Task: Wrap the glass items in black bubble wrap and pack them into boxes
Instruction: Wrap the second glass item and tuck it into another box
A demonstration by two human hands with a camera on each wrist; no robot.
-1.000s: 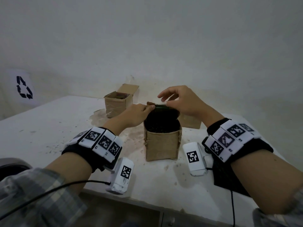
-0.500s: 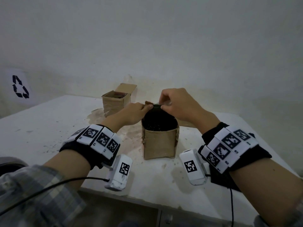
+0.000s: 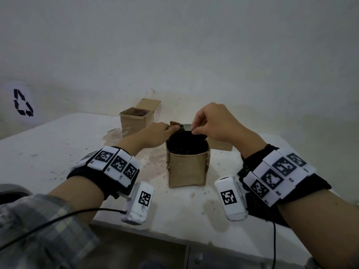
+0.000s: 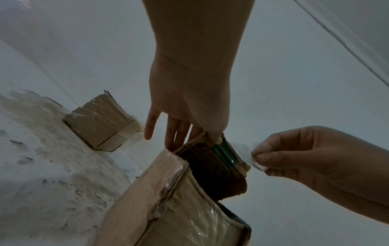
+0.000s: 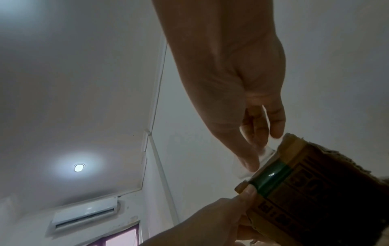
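The right hand (image 3: 217, 123), which a second ago hovered with loose fingers over the open brown cardboard box (image 3: 187, 166), now pinches a small clear strip (tape, apparently) (image 3: 186, 127) at the box's rear flap, closer to the left hand (image 3: 155, 134).

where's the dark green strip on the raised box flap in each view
Head: the dark green glossy strip sits at picture centre, atop the raised brown cardboard flap of the near box, between both hands.
Left wrist: the strip is right of centre, below the left thumb.
Right wrist: the strip is lower right, running diagonally.
Shared landmark: the left hand holding that flap's corner.
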